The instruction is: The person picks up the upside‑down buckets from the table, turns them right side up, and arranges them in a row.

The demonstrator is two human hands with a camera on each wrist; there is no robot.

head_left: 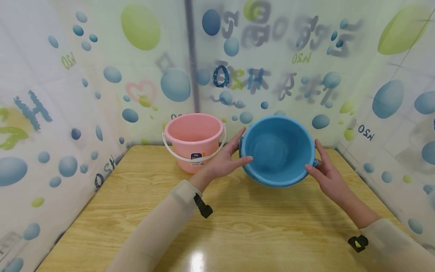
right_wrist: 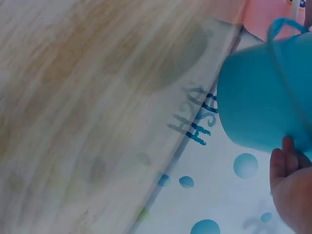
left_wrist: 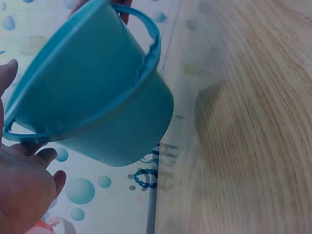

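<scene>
A blue bucket [head_left: 276,151] is tipped so its mouth faces me, held between both hands above the table. My left hand [head_left: 228,161] grips its left side, thumb at the rim and fingers round the outside by the handle. On the opposite side my right hand [head_left: 327,177] holds it, thumb on the rim. In the left wrist view the blue handle [left_wrist: 148,53] hangs along the outer wall, and the right wrist view shows fingertips [right_wrist: 288,146] against the bucket's side. A pink bucket [head_left: 183,153] with a white handle [head_left: 170,149] stands upright left of it.
The wooden table [head_left: 153,211] reaches back to a hanging wall sheet [head_left: 142,68] printed with blue and green dots. Similar patterned sheets close in the left and right sides. The pink bucket stands near the table's back edge, close to my left forearm.
</scene>
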